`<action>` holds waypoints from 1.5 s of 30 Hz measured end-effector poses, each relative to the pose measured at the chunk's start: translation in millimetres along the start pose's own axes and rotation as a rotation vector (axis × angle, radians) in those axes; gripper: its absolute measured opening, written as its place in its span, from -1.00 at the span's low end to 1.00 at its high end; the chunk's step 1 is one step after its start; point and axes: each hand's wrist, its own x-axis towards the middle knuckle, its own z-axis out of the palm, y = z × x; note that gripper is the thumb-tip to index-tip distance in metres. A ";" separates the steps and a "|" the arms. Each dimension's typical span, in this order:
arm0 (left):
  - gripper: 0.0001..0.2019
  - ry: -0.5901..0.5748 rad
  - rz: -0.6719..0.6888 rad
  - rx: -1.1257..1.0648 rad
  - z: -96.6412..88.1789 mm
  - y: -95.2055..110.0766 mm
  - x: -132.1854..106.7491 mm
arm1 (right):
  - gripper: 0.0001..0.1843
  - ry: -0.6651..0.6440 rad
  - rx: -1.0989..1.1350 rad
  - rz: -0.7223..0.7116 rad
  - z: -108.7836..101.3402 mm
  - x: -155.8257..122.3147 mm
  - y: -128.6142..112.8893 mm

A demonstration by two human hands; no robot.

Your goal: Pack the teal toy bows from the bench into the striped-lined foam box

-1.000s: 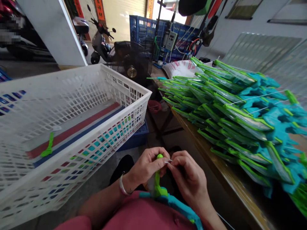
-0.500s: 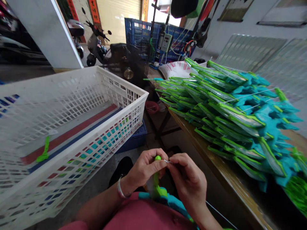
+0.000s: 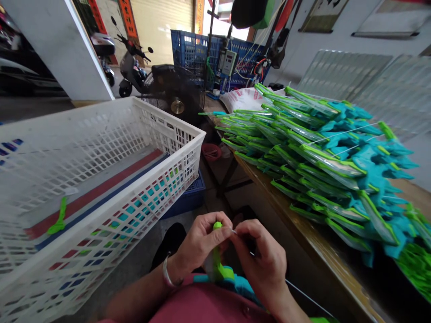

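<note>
My left hand (image 3: 198, 242) is closed around the tip of a green and teal fabric piece (image 3: 218, 264) that rests on my lap. Right beside it, my right hand (image 3: 261, 260) pinches a thin white string (image 3: 303, 294) against that green tip. The string trails off to the lower right. A silver bangle sits on my left wrist. A large stack of the same green and teal pieces (image 3: 319, 152) lies on the wooden table (image 3: 323, 251) to my right.
A big white plastic basket (image 3: 101, 179) stands to my left with one green scrap (image 3: 59, 217) inside. A blue crate sits under it. Behind are a black fan (image 3: 177, 92), blue crates (image 3: 202, 45), a white sack and a parked scooter (image 3: 129, 67).
Both hands stay together at the green tip, working the string with small finger movements. The view has tilted slightly, shifting everything a little down and left.
</note>
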 end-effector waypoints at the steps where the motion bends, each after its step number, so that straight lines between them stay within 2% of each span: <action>1: -0.69 0.006 0.002 0.008 -0.5 -0.3 0.0 | -0.82 0.002 -0.004 0.013 0.3 0.0 -0.4; 11: -0.64 0.055 0.009 0.125 0.3 -2.6 -2.0 | -0.85 -0.001 0.035 0.000 2.8 -1.0 3.0; 15: -0.66 0.002 -0.010 0.095 -0.5 -1.9 -3.2 | -0.93 -0.088 0.226 0.132 -3.6 -2.7 5.5; 18: -0.67 -0.025 -0.019 0.082 0.1 0.9 -3.7 | -0.85 -0.136 0.388 0.257 -7.3 -6.2 5.2; 20: -0.67 -0.048 -0.023 0.072 0.4 2.5 -3.5 | -0.84 -0.131 0.429 0.286 -8.6 -8.2 4.4; 23: -0.65 -0.063 -0.059 0.037 0.1 3.2 -2.7 | -0.88 -0.096 0.388 0.190 -11.2 -9.4 4.1; 27: -0.62 -0.110 -0.145 -0.021 -0.2 1.6 -1.3 | -0.75 -0.145 0.306 -0.045 -16.8 -7.8 6.0; 30: -0.60 -0.133 -0.146 -0.023 1.6 -0.4 -0.6 | -0.76 -0.117 0.225 -0.104 -17.4 -7.0 5.9; 35: -0.60 -0.047 -0.084 0.068 7.8 -1.9 -0.7 | -0.80 -0.061 0.101 -0.057 -14.1 -11.1 3.6; 40: -0.64 0.054 -0.040 0.240 14.1 2.9 -1.9 | -0.90 -0.061 0.162 0.088 -16.1 -13.9 3.4; 45: -0.73 0.092 -0.006 0.383 13.7 4.5 -6.5 | -0.90 -0.096 0.255 0.219 -17.5 -14.1 -0.7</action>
